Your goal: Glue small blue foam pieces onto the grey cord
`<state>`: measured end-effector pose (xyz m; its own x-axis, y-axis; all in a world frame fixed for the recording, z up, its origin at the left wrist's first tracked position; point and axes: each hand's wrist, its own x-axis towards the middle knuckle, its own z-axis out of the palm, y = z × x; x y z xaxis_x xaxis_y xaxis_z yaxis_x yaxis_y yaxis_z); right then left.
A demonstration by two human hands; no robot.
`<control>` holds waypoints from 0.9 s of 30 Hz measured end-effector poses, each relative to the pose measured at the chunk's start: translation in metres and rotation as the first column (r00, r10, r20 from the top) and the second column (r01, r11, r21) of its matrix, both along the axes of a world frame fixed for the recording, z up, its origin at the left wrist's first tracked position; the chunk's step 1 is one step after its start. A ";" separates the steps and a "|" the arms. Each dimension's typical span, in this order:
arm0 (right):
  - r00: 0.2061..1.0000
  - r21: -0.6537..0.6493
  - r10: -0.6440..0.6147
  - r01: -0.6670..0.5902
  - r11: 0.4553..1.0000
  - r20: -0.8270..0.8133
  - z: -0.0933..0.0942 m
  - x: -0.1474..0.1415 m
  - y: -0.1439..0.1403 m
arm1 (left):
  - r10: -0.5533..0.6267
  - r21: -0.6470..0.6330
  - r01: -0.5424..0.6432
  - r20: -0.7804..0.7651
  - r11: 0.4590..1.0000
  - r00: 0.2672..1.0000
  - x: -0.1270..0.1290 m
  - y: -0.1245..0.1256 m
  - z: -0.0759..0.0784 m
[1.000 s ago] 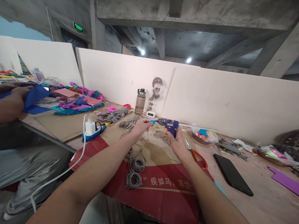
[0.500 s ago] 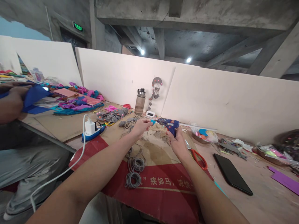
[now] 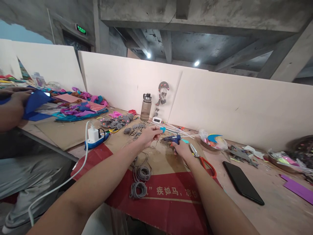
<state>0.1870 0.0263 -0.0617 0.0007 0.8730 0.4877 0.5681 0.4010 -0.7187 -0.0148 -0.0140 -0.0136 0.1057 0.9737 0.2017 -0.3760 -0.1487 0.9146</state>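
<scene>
glue gun (image 3: 174, 140) now lowered w/ right hand (image 3: 181, 148)

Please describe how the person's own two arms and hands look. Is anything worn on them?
Both arms are bare as far as the picture shows: no sleeves, gloves, watch or bracelet. The left hand and right hand show no rings that I can make out, though they are small in the picture.

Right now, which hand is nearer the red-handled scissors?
Right. The right hand grips the blue glue gun just left of the scissors, almost beside the blades. The left hand sits farther left, pinching a small teal piece.
</scene>
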 end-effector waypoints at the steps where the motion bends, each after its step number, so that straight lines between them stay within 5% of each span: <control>1: 0.999 0.002 -0.036 0.036 0.999 0.014 0.001 0.001 0.000 | -0.022 -0.013 0.022 0.027 1.000 0.999 0.001 -0.001 0.001; 5: 0.990 0.055 -0.136 0.134 0.989 0.042 0.014 0.000 -0.015 | -0.091 -0.048 0.096 0.099 0.994 0.991 0.003 -0.008 0.007; 11: 0.950 0.058 0.238 -0.231 0.971 -0.200 0.039 -0.030 -0.056 | -0.089 -0.065 0.101 0.168 0.993 0.982 0.005 -0.016 0.012; 14: 0.921 0.094 0.294 -0.279 0.956 -0.256 0.043 -0.039 -0.069 | -0.079 -0.072 0.094 0.194 0.993 0.978 0.008 -0.017 0.012; 17: 0.961 0.258 0.258 -0.225 0.940 -0.099 0.046 -0.038 -0.078 | -0.081 -0.084 0.101 0.212 0.991 0.974 0.011 -0.017 0.011; 20: 0.975 0.445 0.171 -0.218 0.869 0.144 0.048 -0.036 -0.082 | -0.086 -0.100 0.109 0.213 0.989 0.973 0.013 -0.017 0.009; 27: 0.926 0.490 0.084 -0.270 0.829 0.368 0.042 -0.038 -0.076 | -0.109 -0.087 0.129 0.202 0.988 0.973 0.017 -0.015 0.003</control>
<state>0.1490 -0.0500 -0.0200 -0.3637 0.4537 0.8136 0.6077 0.7775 -0.1619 0.0021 -0.0294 -0.0104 0.1904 0.9727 0.1330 -0.5590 -0.0039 0.8291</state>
